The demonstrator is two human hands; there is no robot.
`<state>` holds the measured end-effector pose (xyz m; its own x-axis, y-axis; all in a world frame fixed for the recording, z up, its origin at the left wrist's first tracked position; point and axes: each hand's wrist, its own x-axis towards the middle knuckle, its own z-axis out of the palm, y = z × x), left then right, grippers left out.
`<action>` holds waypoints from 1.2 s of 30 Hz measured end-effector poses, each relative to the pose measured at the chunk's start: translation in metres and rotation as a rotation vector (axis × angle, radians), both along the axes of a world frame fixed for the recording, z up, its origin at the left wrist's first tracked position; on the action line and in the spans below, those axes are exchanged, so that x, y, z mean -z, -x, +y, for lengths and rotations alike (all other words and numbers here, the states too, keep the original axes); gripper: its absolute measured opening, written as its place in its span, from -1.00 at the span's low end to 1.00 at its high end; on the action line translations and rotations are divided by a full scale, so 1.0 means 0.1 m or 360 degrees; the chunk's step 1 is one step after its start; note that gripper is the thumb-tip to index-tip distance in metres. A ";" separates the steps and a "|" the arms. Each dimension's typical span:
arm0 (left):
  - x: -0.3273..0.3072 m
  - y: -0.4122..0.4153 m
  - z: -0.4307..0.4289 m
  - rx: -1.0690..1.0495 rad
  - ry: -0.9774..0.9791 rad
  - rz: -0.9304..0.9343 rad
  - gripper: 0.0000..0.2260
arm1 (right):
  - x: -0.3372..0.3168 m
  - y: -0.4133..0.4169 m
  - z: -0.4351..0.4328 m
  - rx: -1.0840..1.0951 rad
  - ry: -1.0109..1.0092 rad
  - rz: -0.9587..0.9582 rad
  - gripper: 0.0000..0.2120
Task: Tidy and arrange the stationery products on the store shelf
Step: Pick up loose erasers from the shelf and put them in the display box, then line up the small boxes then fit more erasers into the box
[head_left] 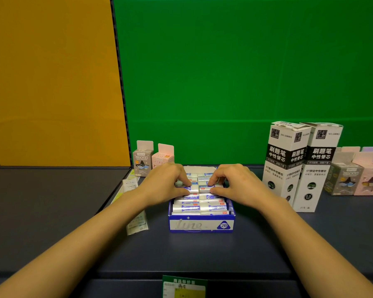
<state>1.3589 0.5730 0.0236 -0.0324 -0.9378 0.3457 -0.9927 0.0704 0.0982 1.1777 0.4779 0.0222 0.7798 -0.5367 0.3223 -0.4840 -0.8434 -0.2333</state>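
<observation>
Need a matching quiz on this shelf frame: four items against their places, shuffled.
Items
1. eraser box
2. tall refill boxes
3. grey box
4. price tag

Places
a. front edge of the shelf
b. right of the right hand
c. holds the erasers pinched by the left hand and right hand
d. back left, beside the pink box

Pairs: 1-c; 2-b; 3-d; 4-a

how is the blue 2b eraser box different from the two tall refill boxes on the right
The eraser box is low, blue and white; the refill boxes stand tall, white with a black band. The eraser box is open on top, showing rows of erasers; the refill boxes are closed. The left hand and right hand pinch erasers in the eraser box; no hand holds the refill boxes. Both sit on the same dark shelf.
</observation>
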 end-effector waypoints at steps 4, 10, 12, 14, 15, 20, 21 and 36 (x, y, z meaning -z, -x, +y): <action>0.00 -0.01 0.01 0.0014 -0.0077 -0.0107 -0.74 | 0.01 -0.01 -0.01 0.0004 0.0003 -0.0010 -0.85; 0.01 -0.02 0.01 0.0022 -0.0024 -0.0195 -0.71 | 0.01 -0.02 -0.01 0.0016 -0.0013 -0.0014 -0.87; 0.02 -0.04 0.07 0.0013 0.0090 -0.0089 -0.70 | -0.01 -0.03 0.01 0.0007 -0.0029 -0.0057 -0.85; 0.01 -0.13 0.17 -0.0038 0.0283 0.0083 -0.73 | -0.05 -0.08 0.04 -0.0014 -0.0053 -0.0148 -0.84; 0.00 -0.21 0.22 -0.0086 0.0384 0.0162 -0.76 | -0.09 -0.13 0.06 -0.0034 -0.0068 -0.0199 -0.83; -0.09 -0.71 0.30 -0.0421 0.0650 0.0542 -0.91 | -0.26 -0.54 0.09 -0.0075 -0.0134 -0.0306 -0.66; -0.09 -0.78 0.29 -0.0479 0.0637 0.0647 -0.87 | -0.28 -0.65 0.08 -0.0052 -0.0154 -0.0266 -0.59; 0.03 -1.22 -0.23 -0.0461 0.0133 0.1632 -0.41 | -0.24 -1.44 -0.04 0.0224 -0.0440 -0.0068 -0.44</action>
<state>1.4806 0.5501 0.0206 0.5303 -0.8353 0.1449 -0.4190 -0.1097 0.9014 1.3218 0.4740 0.0467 0.6803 -0.7105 0.1799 -0.5765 -0.6704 -0.4671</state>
